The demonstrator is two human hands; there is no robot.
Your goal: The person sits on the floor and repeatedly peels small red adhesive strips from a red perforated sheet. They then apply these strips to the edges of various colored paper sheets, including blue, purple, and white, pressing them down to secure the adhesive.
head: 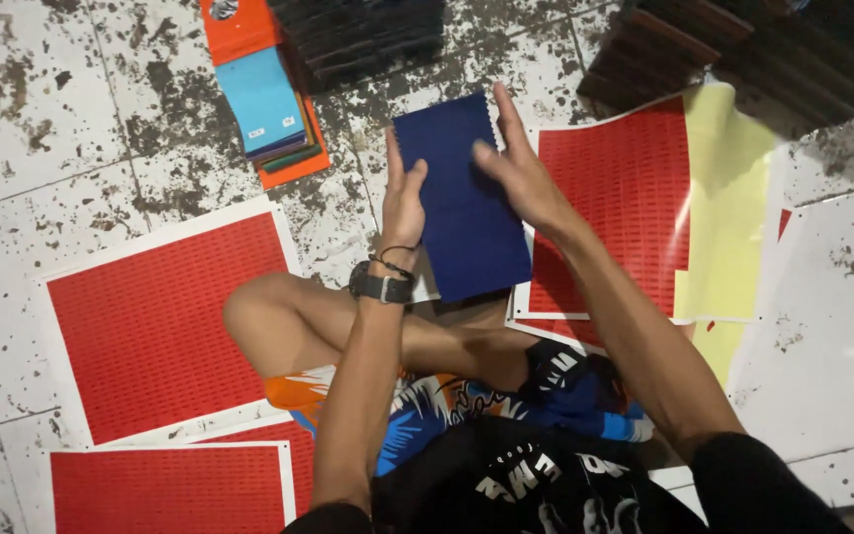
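A stack of dark blue fabric swatches (462,193) with a zigzag-cut edge rests in front of me above my crossed legs. My left hand (402,203) presses flat against the stack's left edge, a black watch and cord on its wrist. On the stack's upper right part lies my right hand (516,168), fingers spread, with one finger pointing up past the top edge.
Red printed sheets lie around me: one at the left (165,316), one at the bottom left (165,489), one at the right (620,188) with a yellow backing sheet (728,198) peeled aside. An orange swatch book (264,94) and dark stacks (363,35) sit ahead on the stained tile floor.
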